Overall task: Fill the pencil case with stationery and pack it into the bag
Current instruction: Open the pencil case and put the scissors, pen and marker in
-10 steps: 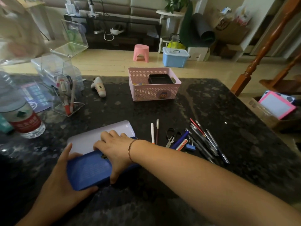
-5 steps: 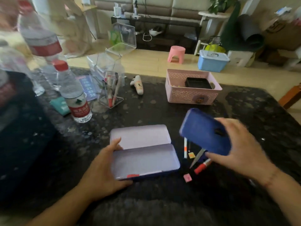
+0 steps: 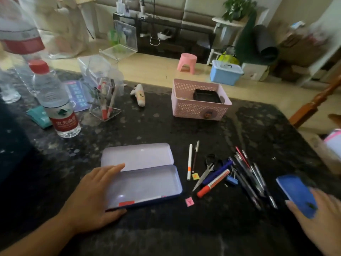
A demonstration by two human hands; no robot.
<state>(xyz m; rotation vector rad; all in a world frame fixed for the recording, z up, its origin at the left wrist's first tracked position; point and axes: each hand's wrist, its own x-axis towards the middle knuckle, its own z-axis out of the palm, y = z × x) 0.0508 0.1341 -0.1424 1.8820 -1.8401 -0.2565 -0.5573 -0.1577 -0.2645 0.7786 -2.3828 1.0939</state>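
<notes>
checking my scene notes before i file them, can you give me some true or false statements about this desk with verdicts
1. The pencil tin lies open. True.
2. The left hand rests on the tin's left end. True.
3. The right hand holds the scissors. False: the right hand holds a blue insert; the scissors lie on the table.
4. The pink basket is empty. False: the pink basket holds a black tray.

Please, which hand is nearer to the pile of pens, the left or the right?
Right. The right hand, holding a blue tray, is just right of the pens; the left hand is far left, on the open tin.
</notes>
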